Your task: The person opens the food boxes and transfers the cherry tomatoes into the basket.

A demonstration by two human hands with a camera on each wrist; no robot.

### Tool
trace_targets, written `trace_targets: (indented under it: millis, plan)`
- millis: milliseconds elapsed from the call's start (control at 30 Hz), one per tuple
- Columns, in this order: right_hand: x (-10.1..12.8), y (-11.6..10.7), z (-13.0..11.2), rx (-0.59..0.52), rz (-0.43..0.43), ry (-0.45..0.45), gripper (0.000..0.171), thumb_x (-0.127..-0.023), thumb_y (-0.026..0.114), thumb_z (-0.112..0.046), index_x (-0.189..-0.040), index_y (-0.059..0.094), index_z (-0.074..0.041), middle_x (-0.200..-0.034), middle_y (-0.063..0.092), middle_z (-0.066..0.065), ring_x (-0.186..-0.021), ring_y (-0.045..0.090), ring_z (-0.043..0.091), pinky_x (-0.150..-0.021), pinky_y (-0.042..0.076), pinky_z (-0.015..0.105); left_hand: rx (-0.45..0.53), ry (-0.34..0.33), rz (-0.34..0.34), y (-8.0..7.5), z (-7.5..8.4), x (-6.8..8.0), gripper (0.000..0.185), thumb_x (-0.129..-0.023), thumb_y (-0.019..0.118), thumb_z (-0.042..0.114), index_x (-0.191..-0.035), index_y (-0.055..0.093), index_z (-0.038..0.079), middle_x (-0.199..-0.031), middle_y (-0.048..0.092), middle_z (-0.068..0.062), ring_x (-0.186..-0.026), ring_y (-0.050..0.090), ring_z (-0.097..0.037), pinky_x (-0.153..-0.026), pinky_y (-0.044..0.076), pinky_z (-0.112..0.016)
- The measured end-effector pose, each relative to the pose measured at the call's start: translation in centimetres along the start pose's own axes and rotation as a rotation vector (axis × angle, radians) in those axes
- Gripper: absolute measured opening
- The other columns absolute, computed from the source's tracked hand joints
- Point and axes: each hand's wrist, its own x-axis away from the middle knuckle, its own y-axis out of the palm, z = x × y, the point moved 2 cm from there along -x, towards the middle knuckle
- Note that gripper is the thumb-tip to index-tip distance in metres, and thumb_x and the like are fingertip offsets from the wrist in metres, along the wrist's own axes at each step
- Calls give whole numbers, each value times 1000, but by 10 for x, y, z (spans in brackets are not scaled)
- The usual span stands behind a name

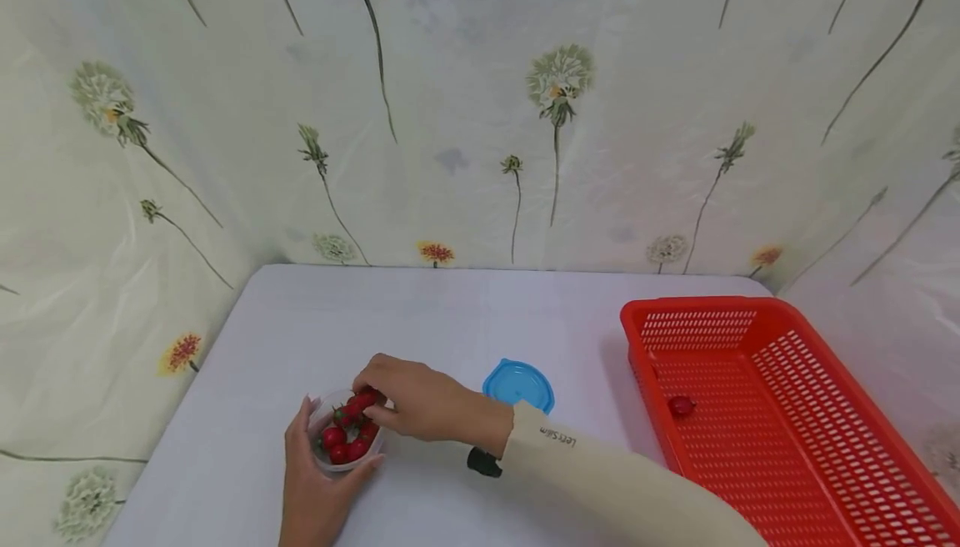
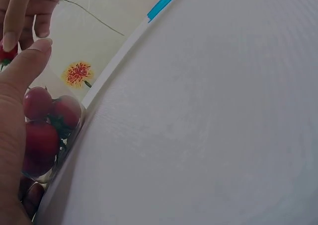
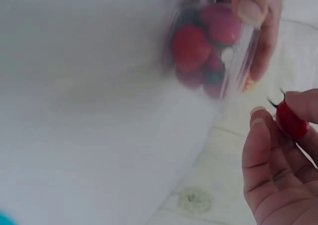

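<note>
In the head view, a small clear plastic tub [image 1: 321, 416] of red cherry tomatoes [image 1: 339, 453] stands on the white table. My left hand [image 1: 318, 480] grips it from the near left side, thumb and fingers around its wall. Over the tub's far right rim is my right hand [image 1: 420, 397]. Between thumb and fingers it pinches one cherry tomato [image 3: 290, 120], whose green stem shows in the right wrist view. The left wrist view catches several tomatoes [image 2: 39, 140] through the tub wall, with the left thumb [image 2: 30, 66] along the tub's top.
A round blue lid [image 1: 517, 384] lies on the table beyond the right forearm. To the right is a red perforated basket [image 1: 701, 305] with one tomato [image 1: 681, 405] inside. Flower-printed sheeting [image 1: 450, 113] hangs behind the table [image 1: 450, 305] and at its sides.
</note>
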Motion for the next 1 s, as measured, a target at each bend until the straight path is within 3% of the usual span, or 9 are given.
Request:
trace_targets:
  millis: [133, 300, 567, 800, 1000]
  plan:
    - [17, -31, 10, 32, 11, -16, 24, -102, 71, -27, -122, 70, -15, -109, 66, -8, -89, 59, 2, -76, 50, 10, -21, -6, 7, 2, 2, 0, 127, -76, 95, 44, -168, 11, 19, -164, 27, -13, -147, 36, -39, -113, 30, -72]
    - [46, -65, 22, -29, 90, -19, 22, -99, 76, -29, -116, 72, -15, -99, 67, -11, -81, 58, 3, -71, 53, 17, -44, -17, 10, 3, 5, -1, 128, -75, 94, 48, -168, 10, 19, -164, 28, -14, -147, 36, -40, -110, 35, -70]
    - [93, -99, 27, -173, 207, -44, 30, -94, 82, -20, -121, 70, -15, -106, 70, -12, -88, 64, 4, -71, 59, 26, -42, -21, 14, 3, 3, -2, 127, -76, 94, 47, -168, 11, 21, -163, 29, -11, -147, 36, -38, -106, 41, -68]
    - [131, -125, 36, -173, 255, 112, 36, -94, 81, -19, -128, 68, -17, -111, 70, -13, -97, 66, 9, -76, 61, 30, -49, -29, 2, 4, 3, -4, 126, -77, 93, 47, -168, 10, 22, -164, 29, -12, -148, 35, -39, -106, 40, -68]
    - [169, -138, 62, -96, 385, 248, 33, -93, 82, -19, -123, 70, -22, -106, 72, -16, -92, 68, 9, -75, 61, 29, -67, -40, 13, 4, 3, -3, 126, -76, 94, 45, -168, 11, 21, -163, 30, -11, -147, 36, -38, -105, 41, -68]
